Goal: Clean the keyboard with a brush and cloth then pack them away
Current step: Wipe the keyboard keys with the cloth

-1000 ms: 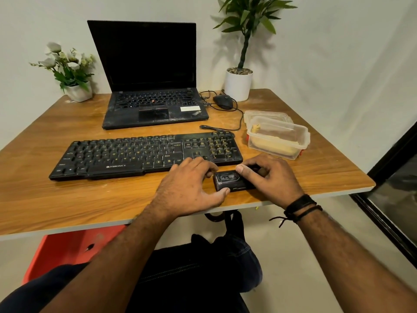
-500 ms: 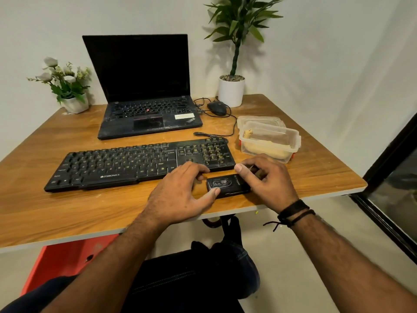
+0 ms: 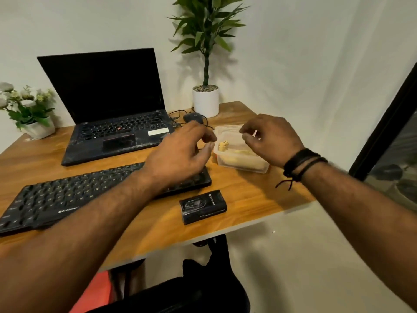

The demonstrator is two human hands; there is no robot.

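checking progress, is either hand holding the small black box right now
No, the small black box lies alone on the table.

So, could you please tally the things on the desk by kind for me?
Keyboards: 1
Laptops: 1
Computer mice: 1
Potted plants: 2
Plastic containers: 1
Small black boxes: 1
Total: 7

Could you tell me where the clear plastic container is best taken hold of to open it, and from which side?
Probably at its lid rim, from above. The clear plastic container sits flat beside the keyboard, and the left hand and right hand already hover at opposite edges, so each could pinch a near corner and lift.
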